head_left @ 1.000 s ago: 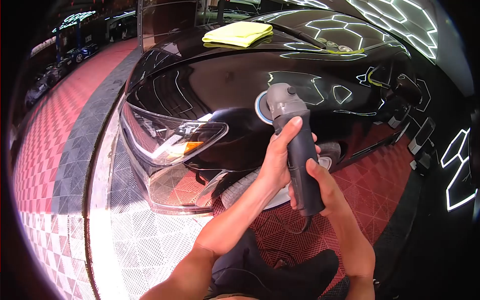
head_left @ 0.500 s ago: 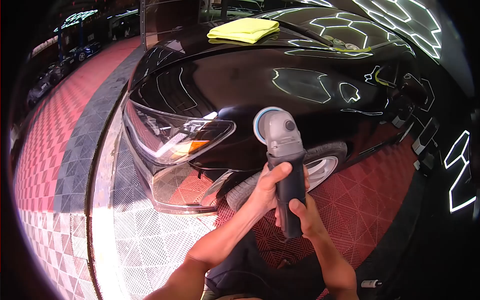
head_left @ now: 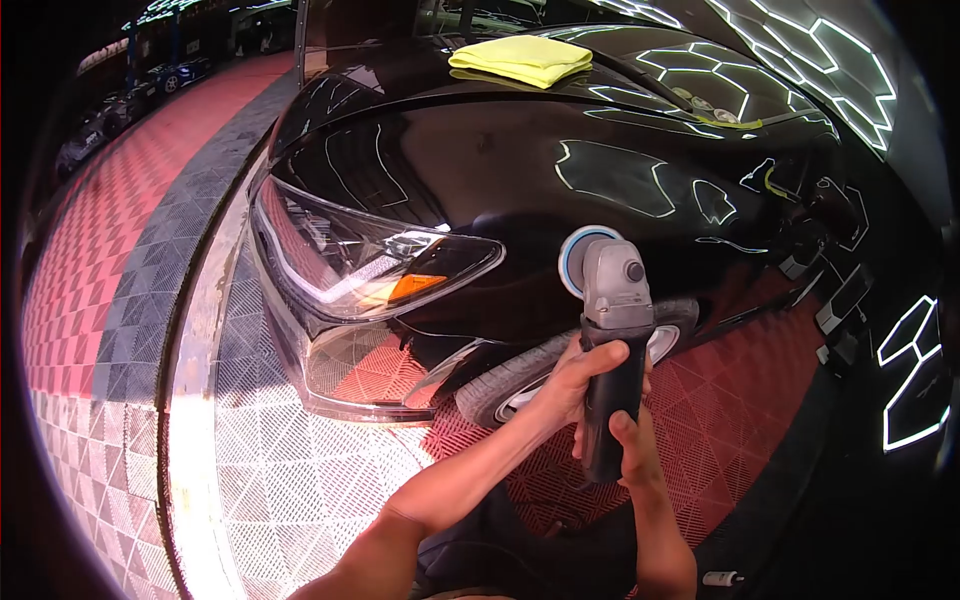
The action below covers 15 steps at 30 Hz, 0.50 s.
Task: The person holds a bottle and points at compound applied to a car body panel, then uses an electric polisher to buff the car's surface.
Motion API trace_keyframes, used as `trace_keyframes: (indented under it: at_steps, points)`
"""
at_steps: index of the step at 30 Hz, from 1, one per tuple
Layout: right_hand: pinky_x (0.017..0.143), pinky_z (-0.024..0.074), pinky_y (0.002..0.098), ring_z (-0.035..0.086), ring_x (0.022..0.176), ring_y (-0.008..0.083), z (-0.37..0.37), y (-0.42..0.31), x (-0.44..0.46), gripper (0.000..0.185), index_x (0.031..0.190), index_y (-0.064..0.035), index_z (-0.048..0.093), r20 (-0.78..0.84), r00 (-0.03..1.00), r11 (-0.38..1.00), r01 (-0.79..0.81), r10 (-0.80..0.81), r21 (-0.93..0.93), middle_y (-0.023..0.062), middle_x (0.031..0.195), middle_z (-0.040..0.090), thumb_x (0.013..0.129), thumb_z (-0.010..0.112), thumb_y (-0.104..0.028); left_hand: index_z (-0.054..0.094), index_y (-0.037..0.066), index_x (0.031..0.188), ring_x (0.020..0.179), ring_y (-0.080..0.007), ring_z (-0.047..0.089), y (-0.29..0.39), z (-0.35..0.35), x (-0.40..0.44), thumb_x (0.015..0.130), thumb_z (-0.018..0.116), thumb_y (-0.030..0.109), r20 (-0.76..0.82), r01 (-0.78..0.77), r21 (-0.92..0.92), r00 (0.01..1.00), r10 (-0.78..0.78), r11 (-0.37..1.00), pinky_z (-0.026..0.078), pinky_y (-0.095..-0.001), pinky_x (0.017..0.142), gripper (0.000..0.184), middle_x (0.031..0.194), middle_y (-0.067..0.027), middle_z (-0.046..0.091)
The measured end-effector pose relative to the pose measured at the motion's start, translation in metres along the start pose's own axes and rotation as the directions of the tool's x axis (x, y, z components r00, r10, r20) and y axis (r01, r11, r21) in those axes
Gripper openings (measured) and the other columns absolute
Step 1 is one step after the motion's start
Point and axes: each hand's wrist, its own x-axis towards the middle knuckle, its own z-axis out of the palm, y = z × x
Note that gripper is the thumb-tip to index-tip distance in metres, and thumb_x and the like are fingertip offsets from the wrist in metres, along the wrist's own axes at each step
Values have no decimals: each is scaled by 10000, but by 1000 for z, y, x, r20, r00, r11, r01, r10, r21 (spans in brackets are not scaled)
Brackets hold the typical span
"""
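Note:
A cordless-looking polisher (head_left: 618, 280) with a grey head and black grip is held in both my hands. Its round pad (head_left: 585, 262), edged in light blue, faces the glossy black fender (head_left: 480, 190) above the front wheel; whether it presses on the paint is hard to tell. My left hand (head_left: 590, 372) wraps the upper grip just behind the head, thumb lying across the top. Lower down, my right hand (head_left: 634, 448) closes around the rear of the grip, its fingers partly hidden beneath. The headlight (head_left: 380, 265) is left of the pad.
A folded yellow cloth (head_left: 520, 62) lies on the hood. Below the fender is the front tire (head_left: 490, 395). Red and grey floor tiles (head_left: 720, 400) surround the car. A small white bottle (head_left: 722, 578) lies on the floor at lower right. Other cars (head_left: 175, 75) stand far left.
The polisher and both hands have shifted right in the view, slightly along the fender toward the wheel. The camera view has also moved a little. Both grips look the same.

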Motion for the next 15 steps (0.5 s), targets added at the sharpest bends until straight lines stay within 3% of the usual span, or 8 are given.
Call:
trace_keyframes:
  at_steps: [6,9,15]
  points:
    - [585,536,289,649,653,170,5,2,4,629,1056,42,542,90,991,995,-98,101,-35,96,790,636,831,698,-525,548,-37,1114,803,-251,666,7,-4,-18,823,691,447,-111,-65,-66,992,58,996,581,-332,664,583,920,-170,630]
    - [604,544,303,657,657,190,11,-1,7,686,1020,44,574,87,990,991,-99,107,-88,109,807,641,810,672,-602,549,-38,1112,802,-252,668,4,-8,-15,818,696,443,-46,-68,-119,997,63,991,583,-339,671,583,911,-169,631]
    - [553,545,292,654,622,192,-20,-3,5,700,1024,47,561,29,999,998,-37,35,56,119,790,640,813,663,-613,547,-36,1106,785,-247,665,-6,5,20,815,710,456,-43,70,59,997,-68,996,579,-361,685,594,903,-153,633]
